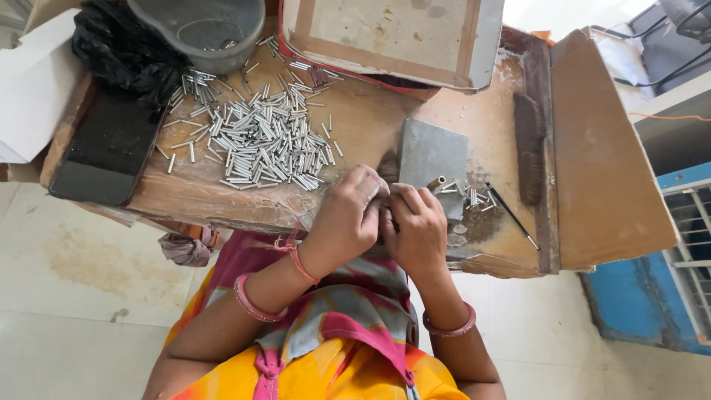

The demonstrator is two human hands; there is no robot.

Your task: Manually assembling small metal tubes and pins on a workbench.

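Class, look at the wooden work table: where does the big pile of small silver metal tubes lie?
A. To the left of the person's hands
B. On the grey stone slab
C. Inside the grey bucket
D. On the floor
A: the pile of small silver metal tubes is spread on the wooden work table, left of both the left hand and right hand.

Silver-grey metal tubes gleam at eleven o'clock on the brown, stained wooden board. Dead centre sits a dull grey slab, with a brass-coloured tube just below it. At three o'clock, a dark brown brush and a thin black stick. Top left: a grey bowl, a glossy black bag, a black tray. Down at six, pink bangles and bright yellow, pink and grey patchwork cloth. A blue frame at four o'clock.
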